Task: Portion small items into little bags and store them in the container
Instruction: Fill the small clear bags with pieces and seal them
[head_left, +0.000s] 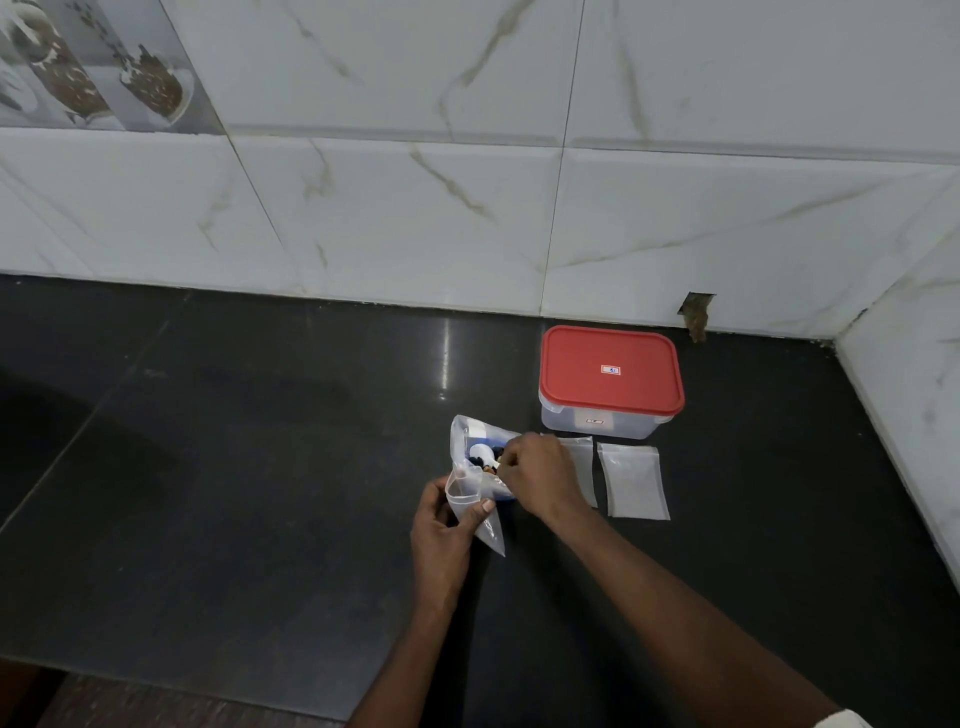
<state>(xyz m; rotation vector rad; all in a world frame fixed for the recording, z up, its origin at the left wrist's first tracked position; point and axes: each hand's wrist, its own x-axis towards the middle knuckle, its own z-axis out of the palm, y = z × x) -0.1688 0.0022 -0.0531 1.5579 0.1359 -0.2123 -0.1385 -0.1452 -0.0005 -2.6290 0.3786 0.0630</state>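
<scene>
Left hand (441, 527) pinches little bag (485, 532); right hand (540, 480) pinches small items (487, 460) just above.

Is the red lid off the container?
No, the red lid sits closed on top of the clear container.

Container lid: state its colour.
The lid is red, with a small white sticker at its centre; the head view shows it best.
</scene>
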